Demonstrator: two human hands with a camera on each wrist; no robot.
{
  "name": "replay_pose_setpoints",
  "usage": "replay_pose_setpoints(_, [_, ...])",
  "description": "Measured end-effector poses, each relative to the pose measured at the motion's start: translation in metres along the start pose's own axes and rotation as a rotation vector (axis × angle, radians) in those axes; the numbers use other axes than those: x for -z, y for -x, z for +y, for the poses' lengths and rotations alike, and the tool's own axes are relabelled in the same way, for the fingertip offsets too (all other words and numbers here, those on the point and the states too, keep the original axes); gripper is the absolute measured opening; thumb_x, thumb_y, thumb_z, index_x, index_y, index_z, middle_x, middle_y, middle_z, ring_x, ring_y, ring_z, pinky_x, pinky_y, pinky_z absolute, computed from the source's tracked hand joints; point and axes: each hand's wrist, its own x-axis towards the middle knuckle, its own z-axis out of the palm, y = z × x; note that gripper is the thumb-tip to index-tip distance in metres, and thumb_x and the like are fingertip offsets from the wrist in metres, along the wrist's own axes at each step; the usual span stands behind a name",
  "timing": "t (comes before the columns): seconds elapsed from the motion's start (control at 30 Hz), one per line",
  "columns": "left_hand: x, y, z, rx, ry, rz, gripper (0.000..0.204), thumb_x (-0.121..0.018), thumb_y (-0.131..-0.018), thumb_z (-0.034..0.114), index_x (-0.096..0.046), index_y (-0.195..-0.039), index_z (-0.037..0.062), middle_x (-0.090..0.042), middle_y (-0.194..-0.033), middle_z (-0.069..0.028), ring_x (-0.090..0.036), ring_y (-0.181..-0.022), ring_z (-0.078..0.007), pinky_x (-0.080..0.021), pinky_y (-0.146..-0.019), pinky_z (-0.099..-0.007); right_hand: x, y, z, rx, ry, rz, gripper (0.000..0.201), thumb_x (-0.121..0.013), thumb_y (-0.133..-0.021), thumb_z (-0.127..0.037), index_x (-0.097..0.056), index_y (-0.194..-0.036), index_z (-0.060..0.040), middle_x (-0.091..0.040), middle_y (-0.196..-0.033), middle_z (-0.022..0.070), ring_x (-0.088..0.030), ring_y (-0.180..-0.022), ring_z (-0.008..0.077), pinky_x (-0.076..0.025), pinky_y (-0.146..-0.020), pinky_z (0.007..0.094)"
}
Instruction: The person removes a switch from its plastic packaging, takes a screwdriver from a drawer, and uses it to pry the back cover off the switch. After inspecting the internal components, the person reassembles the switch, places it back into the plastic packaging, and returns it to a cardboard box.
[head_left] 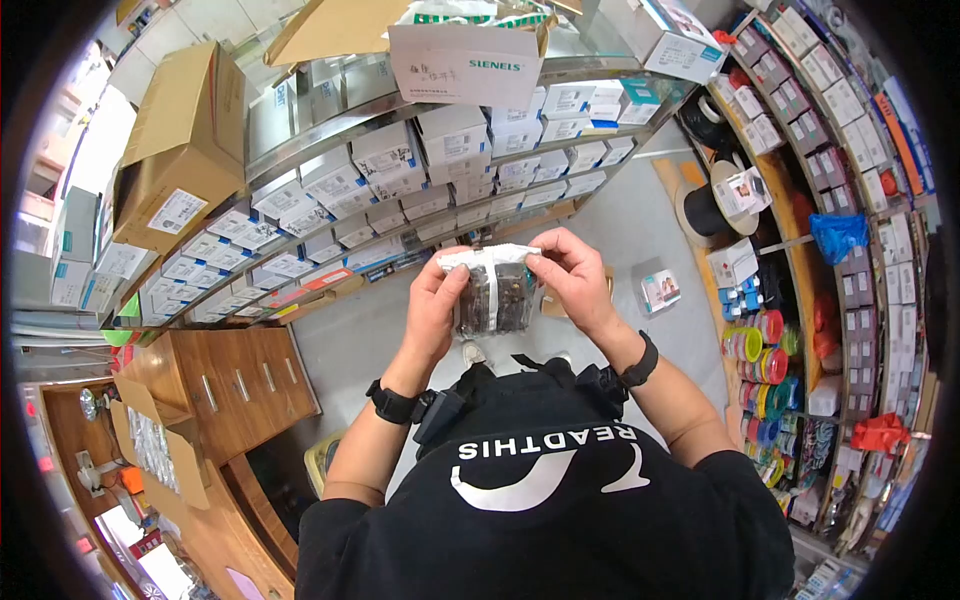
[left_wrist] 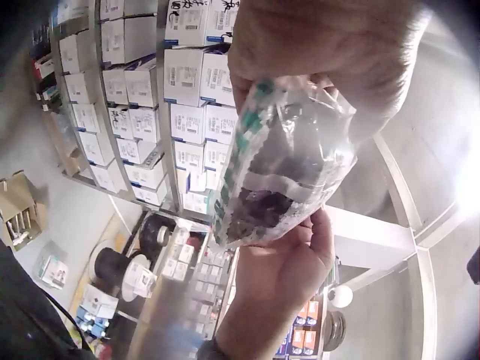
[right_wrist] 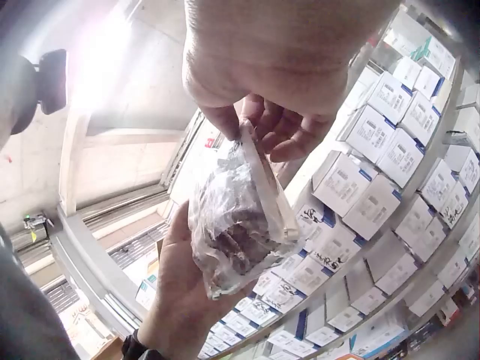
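A clear plastic bag (head_left: 496,306) with dark contents hangs in front of the person's black shirt, its folded white top edge uppermost. My left hand (head_left: 432,308) pinches one top corner between thumb and fingers. The opposite corner is pinched by my right hand (head_left: 580,276). In the left wrist view the bag (left_wrist: 289,161) shows a green-and-white strip along one side and a pale band across dark pieces inside. From the right wrist, the crinkled bag (right_wrist: 236,217) hangs below the right fingers; what the dark pieces are cannot be made out.
Shelves of white boxes (head_left: 450,137) stand ahead. An open cardboard box (head_left: 180,150) sits at the upper left, a wooden drawer cabinet (head_left: 245,380) at the left. On the right are a cable spool (head_left: 705,212) and coloured rolls (head_left: 765,365). A small white box (head_left: 660,290) lies on the floor.
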Motion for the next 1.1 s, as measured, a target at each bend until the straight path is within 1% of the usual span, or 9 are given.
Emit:
replay_pose_setpoints(0.1, [-0.007, 0.002, -0.005, -0.061, 0.030, -0.024, 0.023, -0.052, -0.083, 0.014, -0.051, -0.102, 0.0022, -0.053, -0.091, -0.0008, -0.048, -0.085, -0.0078, -0.037, -0.076, -0.0226, 0.003, 0.005, -0.010, 0.049, 0.052, -0.010, 0.009, -0.056, -0.079, -0.004, -0.054, -0.086, -0.0001, -0.054, -0.078, 0.0004, -0.049, -0.072, 0.0060, -0.040, -0.065, 0.0191])
replay_pose_setpoints(0.17, [0.002, 0.004, 0.000, 0.010, -0.044, -0.062, 0.021, -0.053, -0.082, 0.014, -0.051, -0.100, 0.0025, -0.052, -0.087, 0.0011, -0.046, -0.081, -0.0058, -0.037, -0.073, -0.0211, 0.000, 0.006, -0.006, 0.078, -0.005, -0.019, 0.008, -0.055, -0.079, -0.003, -0.054, -0.086, -0.0002, -0.054, -0.082, 0.0013, -0.049, -0.076, 0.0065, -0.040, -0.068, 0.0197])
replay_pose_setpoints(0.3, [-0.005, 0.004, 0.018, -0.083, -0.399, -0.010, 0.013, -0.057, -0.081, 0.012, -0.059, -0.087, 0.0010, -0.055, -0.074, 0.0018, -0.048, -0.067, -0.0047, -0.040, -0.060, -0.0203, -0.006, 0.007, -0.012, 0.143, 0.183, -0.072, 0.009, -0.056, -0.079, -0.003, -0.054, -0.086, 0.0005, -0.053, -0.084, 0.0030, -0.050, -0.077, 0.0089, -0.041, -0.068, 0.0219])
replay_pose_setpoints(0.4, [-0.003, 0.007, 0.017, -0.157, -0.486, -0.018, 0.014, -0.055, -0.080, 0.009, -0.060, -0.091, 0.0002, -0.060, -0.081, -0.0015, -0.052, -0.075, -0.0063, -0.043, -0.067, -0.0214, -0.014, 0.003, -0.026, 0.303, 0.433, -0.136, 0.008, -0.059, -0.075, -0.004, -0.058, -0.080, 0.0015, -0.055, -0.074, 0.0068, -0.052, -0.068, 0.0132, -0.041, -0.060, 0.0235])
replay_pose_setpoints(0.57, [-0.004, 0.012, 0.033, -0.253, -0.556, -0.063, 0.023, -0.058, -0.078, 0.017, -0.060, -0.094, 0.0017, -0.063, -0.089, -0.0083, -0.058, -0.082, -0.0138, -0.045, -0.075, -0.0270, -0.026, -0.007, -0.029, 0.358, 0.479, -0.140, 0.002, -0.058, -0.073, 0.001, -0.057, -0.075, 0.0017, -0.054, -0.069, 0.0097, -0.053, -0.063, 0.0184, -0.042, -0.058, 0.0258])
replay_pose_setpoints(0.77, [-0.001, 0.024, 0.037, -0.385, -0.673, 0.163, 0.017, -0.061, -0.074, 0.017, -0.063, -0.081, 0.0012, -0.063, -0.074, -0.0114, -0.061, -0.069, -0.0211, -0.047, -0.066, -0.0288, -0.028, -0.028, -0.024, 0.467, 0.553, -0.397, 0.004, -0.055, -0.074, 0.004, -0.053, -0.074, 0.0004, -0.052, -0.066, 0.0095, -0.052, -0.061, 0.0196, -0.041, -0.055, 0.0277])
replay_pose_setpoints(0.87, [0.001, 0.032, 0.045, -0.440, -0.799, 0.268, 0.016, -0.061, -0.074, 0.016, -0.063, -0.080, 0.0019, -0.062, -0.072, -0.0122, -0.061, -0.067, -0.0252, -0.048, -0.062, -0.0306, -0.048, -0.052, -0.030, 0.744, 0.638, -0.600, 0.009, -0.058, -0.069, 0.004, -0.053, -0.074, -0.0012, -0.051, -0.066, 0.0121, -0.052, -0.059, 0.0269, -0.042, -0.053, 0.0318])
replay_pose_setpoints(0.93, [0.002, 0.047, 0.055, -0.440, -0.941, 0.359, 0.015, -0.062, -0.073, 0.014, -0.062, -0.081, 0.0021, -0.061, -0.071, -0.0126, -0.060, -0.068, -0.0289, -0.048, -0.059, -0.0329, -0.066, -0.062, -0.030, 0.872, 0.612, -0.704, 0.012, -0.060, -0.066, 0.003, -0.054, -0.075, -0.0025, -0.052, -0.066, 0.0107, -0.052, -0.057, 0.0263, -0.042, -0.050, 0.0321])
replay_pose_setpoints(1.1, [0.008, 0.074, 0.073, -0.528, -1.052, 0.523, 0.011, -0.063, -0.071, 0.005, -0.062, -0.082, 0.0021, -0.062, -0.076, -0.0111, -0.061, -0.067, -0.0244, -0.049, -0.059, -0.0299, -0.110, -0.073, -0.028, 0.974, 0.403, -0.771, 0.013, -0.060, -0.063, 0.000, -0.052, -0.073, -0.0026, -0.051, -0.062, 0.0087, -0.050, -0.052, 0.0241, -0.040, -0.045, 0.0313])
